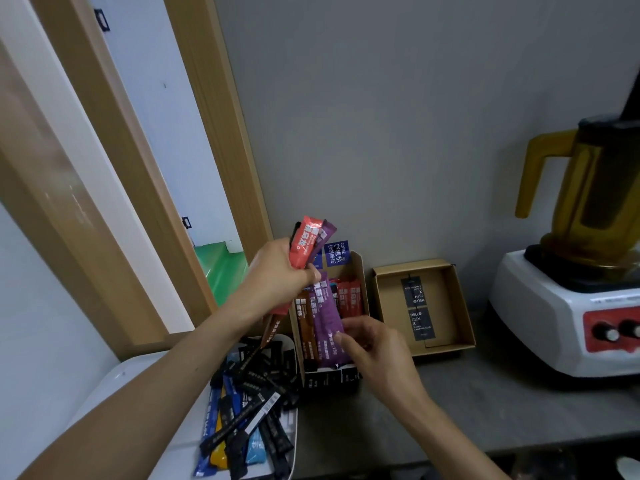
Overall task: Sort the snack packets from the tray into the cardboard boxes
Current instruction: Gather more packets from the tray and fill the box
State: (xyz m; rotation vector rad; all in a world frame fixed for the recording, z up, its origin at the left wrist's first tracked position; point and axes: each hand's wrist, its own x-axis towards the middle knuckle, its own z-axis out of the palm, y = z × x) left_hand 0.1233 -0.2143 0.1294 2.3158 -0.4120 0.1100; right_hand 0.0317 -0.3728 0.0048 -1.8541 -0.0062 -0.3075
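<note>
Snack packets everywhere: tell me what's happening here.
A person is sorting them. The left hand grips a bunch of red and purple packets by the partly filled box, while the right hand pinches a purple packet in it. The second box holds only black cards. Many dark and blue packets lie on the tray.

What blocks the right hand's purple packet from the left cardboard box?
Nothing visible. The purple packet, pinched by the right hand, lies in the left cardboard box; the left hand holds its bundle clear, at the far-left corner.

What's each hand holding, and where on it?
Left hand grips a bunch of packets around their middles. Right hand pinches the purple packet near its lower end.
</note>
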